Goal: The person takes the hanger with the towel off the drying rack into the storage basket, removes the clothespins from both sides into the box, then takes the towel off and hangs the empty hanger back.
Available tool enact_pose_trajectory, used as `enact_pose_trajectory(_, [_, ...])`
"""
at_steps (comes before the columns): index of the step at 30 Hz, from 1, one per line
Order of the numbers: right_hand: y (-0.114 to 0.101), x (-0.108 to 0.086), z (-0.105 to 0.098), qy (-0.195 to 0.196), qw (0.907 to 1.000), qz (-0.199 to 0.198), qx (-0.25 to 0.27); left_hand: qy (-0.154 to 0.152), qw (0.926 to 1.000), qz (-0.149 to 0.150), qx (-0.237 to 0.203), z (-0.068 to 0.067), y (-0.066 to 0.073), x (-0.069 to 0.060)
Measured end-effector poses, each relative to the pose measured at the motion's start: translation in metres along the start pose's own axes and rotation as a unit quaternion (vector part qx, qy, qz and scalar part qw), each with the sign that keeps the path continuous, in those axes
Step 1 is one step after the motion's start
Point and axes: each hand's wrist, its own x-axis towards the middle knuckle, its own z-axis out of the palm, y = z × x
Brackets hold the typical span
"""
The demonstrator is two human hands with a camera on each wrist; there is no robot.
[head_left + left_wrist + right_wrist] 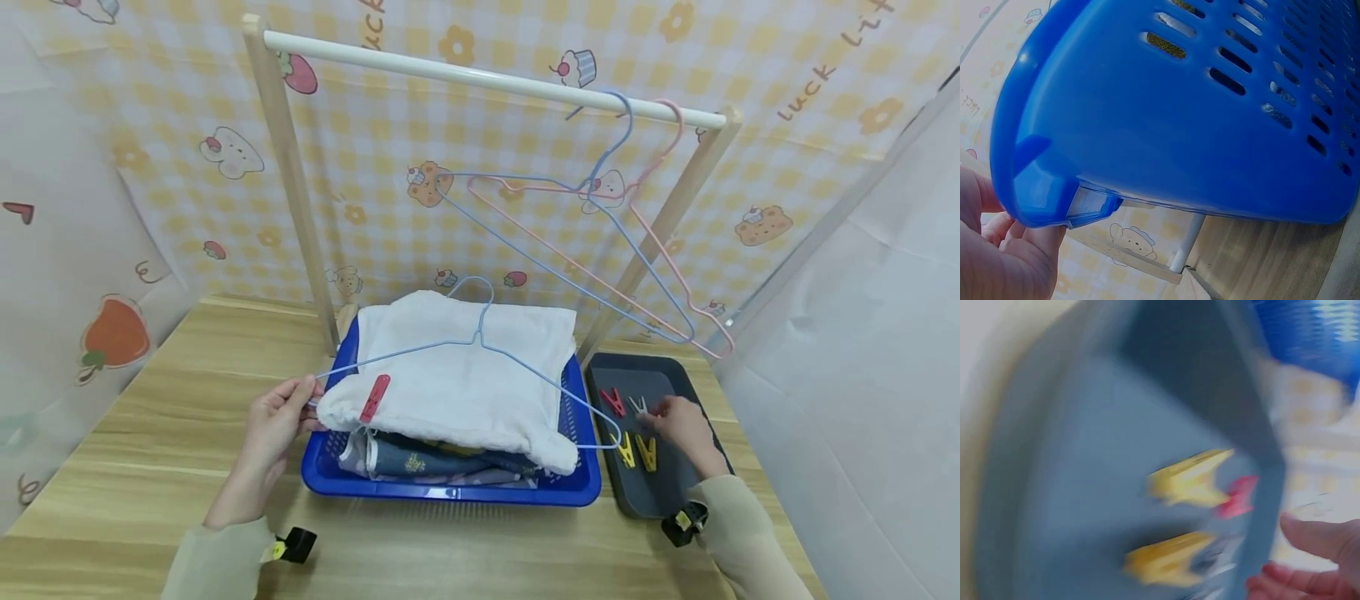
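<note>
A white towel point(450, 392) lies over the blue basket point(450, 493), with a blue hanger point(540, 379) through it and a red clothespin point(375, 398) near its left corner. My left hand point(279, 421) pinches the hanger's left end beside that corner; in the left wrist view the basket point(1147, 125) hides what the fingers point(1029, 247) hold. Over the dark grey tray point(648, 500), my right hand point(682, 429) reaches toward a grey clothespin point(637, 405). Thumb and fingers of the right hand point(1316, 562) stand apart in the blurred right wrist view.
Two yellow clothespins point(646, 453) and another red clothespin point(612, 402) lie in the tray. Behind the basket stands a rack with a white rail point(450, 71), where a blue hanger point(517, 250) and a pink hanger point(678, 279) hang at right. Folded dark cloth point(442, 458) shows beneath the towel.
</note>
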Motion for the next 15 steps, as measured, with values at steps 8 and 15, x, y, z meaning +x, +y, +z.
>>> enact_pose_trajectory(8, [-0.045,-0.017,-0.029,0.074,0.9841,-0.093,0.132,0.001,1.0,0.001,-0.006,0.001,0.0,0.001])
enact_pose_trajectory(15, [-0.077,-0.032,-0.039,0.079,0.9751,-0.126,0.165,0.0,1.0,0.003,-0.004,0.001,-0.002,0.001])
